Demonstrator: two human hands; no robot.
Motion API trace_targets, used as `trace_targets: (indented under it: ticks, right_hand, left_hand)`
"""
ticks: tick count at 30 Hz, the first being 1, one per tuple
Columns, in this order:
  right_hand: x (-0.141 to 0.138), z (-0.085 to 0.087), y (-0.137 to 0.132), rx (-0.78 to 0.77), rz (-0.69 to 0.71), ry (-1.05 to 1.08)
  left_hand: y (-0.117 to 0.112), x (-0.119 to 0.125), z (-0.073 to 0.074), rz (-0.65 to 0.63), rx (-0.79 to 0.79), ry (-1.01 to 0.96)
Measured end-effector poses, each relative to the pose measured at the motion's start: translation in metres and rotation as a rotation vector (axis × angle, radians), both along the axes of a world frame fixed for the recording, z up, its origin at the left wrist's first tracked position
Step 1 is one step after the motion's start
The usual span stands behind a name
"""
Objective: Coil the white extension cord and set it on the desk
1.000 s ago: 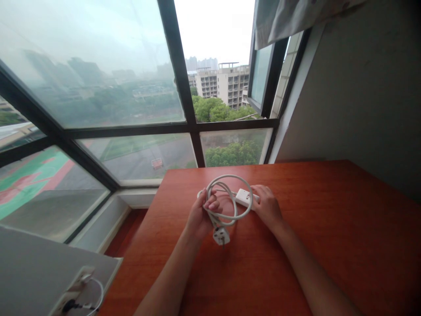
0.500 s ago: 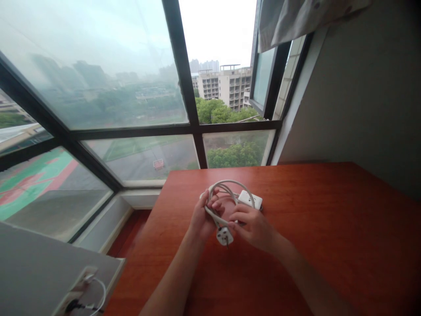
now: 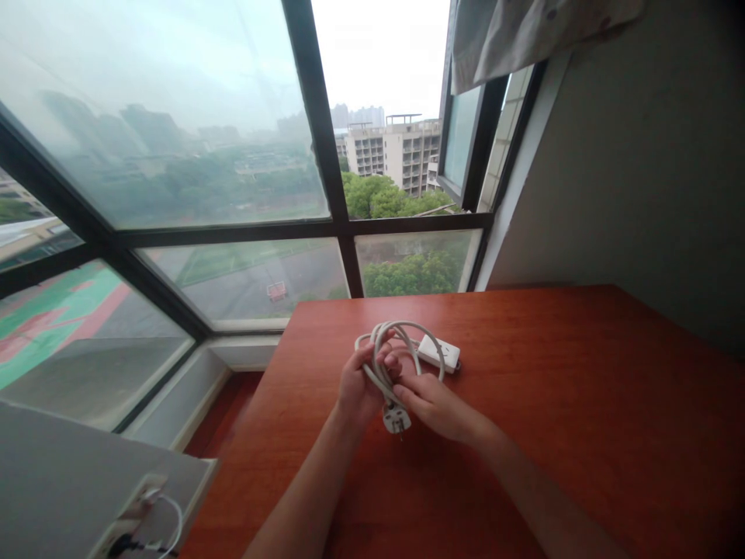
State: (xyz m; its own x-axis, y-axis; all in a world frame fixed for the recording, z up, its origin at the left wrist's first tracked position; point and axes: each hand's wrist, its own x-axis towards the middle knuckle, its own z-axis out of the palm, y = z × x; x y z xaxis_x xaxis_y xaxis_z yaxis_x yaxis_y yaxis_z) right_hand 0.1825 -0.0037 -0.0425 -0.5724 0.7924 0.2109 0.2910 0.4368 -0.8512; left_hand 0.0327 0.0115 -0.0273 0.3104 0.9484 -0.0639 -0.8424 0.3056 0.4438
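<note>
A white power cord (image 3: 414,324) is looped in several coils between my hands, above the table. My left hand (image 3: 362,384) is closed round the left side of the coils. My right hand (image 3: 434,402) pinches the cord at the lower part of the loops, close to the left fingers. Below the coils hangs the cord's white plug (image 3: 396,419), its metal pins facing me. Just behind my right hand, the white power strip (image 3: 439,353) lies on the table, partly crossed by a loop of cord.
The reddish-brown wooden table (image 3: 559,388) reaches to the window frame (image 3: 343,229) at the back. At the lower left, a wall socket (image 3: 143,497) has a white cable and a black plug in it. A curtain (image 3: 524,39) hangs at the upper right.
My right hand has moved left along the cord, closer to my left hand, and the loops are gathered more tightly. The view has shifted slightly.
</note>
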Motion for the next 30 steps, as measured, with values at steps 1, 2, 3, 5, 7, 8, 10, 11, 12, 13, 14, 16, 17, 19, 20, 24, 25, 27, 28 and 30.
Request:
trace_targets:
  ticks: [1, 2, 3, 5, 7, 8, 10, 11, 12, 13, 14, 16, 17, 19, 20, 24, 25, 27, 28, 30]
  right_hand:
    - [0.000, -0.002, 0.001, -0.052, 0.008, -0.002]
    - [-0.001, -0.004, 0.001, -0.098, 0.015, -0.001]
    - [-0.002, -0.006, 0.002, -0.136, 0.021, 0.009]
    - [-0.003, -0.010, 0.002, -0.192, 0.032, 0.070]
    - [-0.006, -0.013, 0.000, -0.224, 0.042, 0.158]
    - [-0.007, -0.014, -0.001, -0.231, 0.048, 0.193]
    - [-0.010, -0.013, -0.003, -0.224, 0.052, 0.224]
    - [-0.010, -0.013, -0.004, -0.214, 0.046, 0.229]
    - [-0.011, -0.013, -0.005, -0.200, 0.032, 0.233]
    - [-0.012, -0.012, -0.006, -0.188, 0.015, 0.237]
    - [-0.012, -0.012, -0.007, -0.177, 0.000, 0.242]
    - [-0.014, -0.012, -0.007, -0.157, -0.020, 0.248]
    - [-0.015, -0.012, -0.006, -0.150, -0.025, 0.249]
    - [-0.017, -0.013, -0.005, -0.148, -0.034, 0.255]
    - [-0.017, -0.013, -0.004, -0.155, -0.041, 0.265]
    - [-0.016, -0.014, 0.003, -0.269, 0.011, 0.304]
    - [-0.014, -0.014, 0.005, -0.302, 0.041, 0.309]
    - [-0.010, -0.014, 0.010, -0.347, 0.108, 0.308]
    - [-0.007, -0.013, 0.013, -0.360, 0.135, 0.305]
    - [-0.004, -0.010, 0.019, -0.386, 0.177, 0.297]
  left_hand:
    - [0.000, 0.000, 0.000, -0.008, 0.007, 0.019]
    - [0.000, -0.001, 0.000, -0.022, 0.008, 0.042]
    - [0.000, -0.002, 0.000, -0.040, 0.004, 0.073]
    - [0.000, -0.006, 0.000, -0.083, -0.006, 0.173]
    - [0.000, -0.011, -0.001, -0.120, -0.015, 0.302]
    - [0.000, -0.013, -0.001, -0.131, -0.015, 0.360]
    - [0.000, -0.016, -0.002, -0.150, -0.013, 0.425]
    - [0.000, -0.016, -0.002, -0.156, -0.011, 0.424]
    - [0.000, -0.016, -0.002, -0.159, -0.008, 0.403]
    - [0.000, -0.015, -0.002, -0.157, -0.005, 0.368]
    - [0.001, -0.013, -0.002, -0.149, -0.005, 0.327]
    - [0.001, -0.009, -0.001, -0.109, -0.010, 0.261]
    - [0.002, -0.007, 0.000, -0.077, -0.012, 0.247]
    - [0.002, -0.003, 0.000, -0.021, -0.006, 0.254]
    - [0.002, -0.002, 0.000, -0.004, 0.003, 0.263]
    - [0.000, -0.001, -0.002, -0.047, 0.062, 0.304]
    - [-0.001, -0.002, -0.003, -0.068, 0.076, 0.318]
    - [-0.003, -0.003, -0.002, -0.105, 0.102, 0.363]
    - [-0.003, -0.004, -0.002, -0.118, 0.114, 0.392]
    - [-0.005, -0.006, 0.000, -0.133, 0.137, 0.457]
